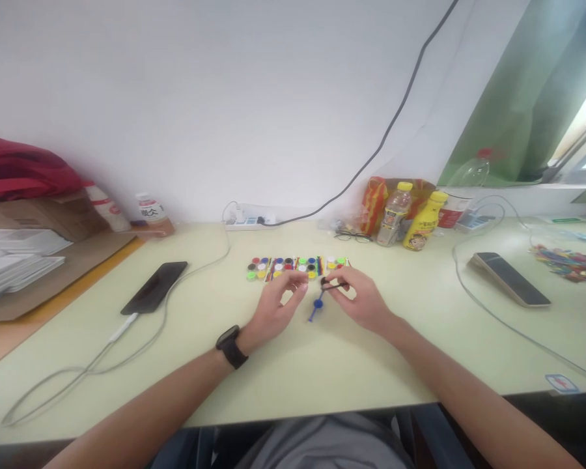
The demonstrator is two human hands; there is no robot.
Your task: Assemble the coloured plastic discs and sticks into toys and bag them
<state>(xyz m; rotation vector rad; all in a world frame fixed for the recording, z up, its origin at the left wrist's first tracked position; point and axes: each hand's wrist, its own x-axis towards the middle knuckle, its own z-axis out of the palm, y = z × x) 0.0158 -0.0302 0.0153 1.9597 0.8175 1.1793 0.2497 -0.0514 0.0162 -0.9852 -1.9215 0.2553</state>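
Observation:
My right hand (361, 299) pinches a small black plastic piece (342, 284) with a thin stem, between thumb and fingertips. A blue stick with a round disc (318, 304) slants down toward me from the black piece, seeming joined to it. My left hand (276, 303), with a black watch on its wrist, hovers just left of it, thumb and fingers curved and slightly apart. Nothing shows between its fingertips. Behind both hands lie rows of coloured round discs (278, 261) in red, blue, green, yellow, white and black, with bundles of thin coloured sticks (320, 264) between them.
A phone (155, 288) on a white cable lies left, a dark-topped device (512, 279) right. Bottles, including a yellow one (424, 221), and glasses (353, 236) stand or lie at the back right. A power strip (249, 219) sits by the wall. Loose coloured pieces (569, 262) are far right.

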